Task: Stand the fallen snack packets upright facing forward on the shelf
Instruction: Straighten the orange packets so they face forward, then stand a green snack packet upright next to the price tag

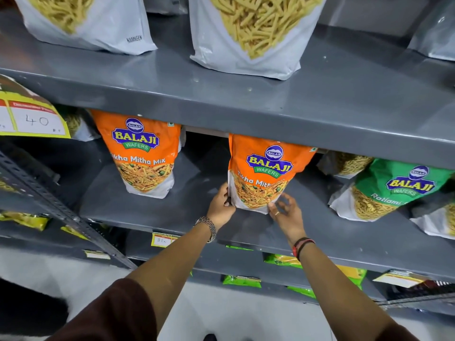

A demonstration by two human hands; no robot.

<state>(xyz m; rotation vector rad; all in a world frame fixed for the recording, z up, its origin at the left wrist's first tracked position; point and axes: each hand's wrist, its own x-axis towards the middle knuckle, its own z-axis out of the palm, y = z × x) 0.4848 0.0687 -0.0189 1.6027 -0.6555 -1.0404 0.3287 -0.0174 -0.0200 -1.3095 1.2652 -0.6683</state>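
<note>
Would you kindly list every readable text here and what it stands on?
"BALAJI WAFERS", "Tikha Mitha Mix": left orange snack packet.
"BALAJI WAFERS", "Tikha Mith": held orange packet.
"BALAJI WAFERS", "Ratlami": green packet.
"NAMKEEN": white pouch.
"40": yellow price card.
"80": shelf-edge tag.
Other tags: unreadable.

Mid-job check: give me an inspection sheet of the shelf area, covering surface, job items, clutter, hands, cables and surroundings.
Surface: grey metal middle shelf, bare patches between packets.
Job's things: orange Balaji Tikha Mitha Mix packet upright, facing forward, held at its base; second orange packet upright to its left; green Balaji packet tilted at right.
Clutter: nothing seen.
Hands: left hand at the packet's lower left corner; right hand at its lower right corner.
Cables: nothing seen.
Surroundings: white sev pouches on the shelf above; yellow price tag at left.
</note>
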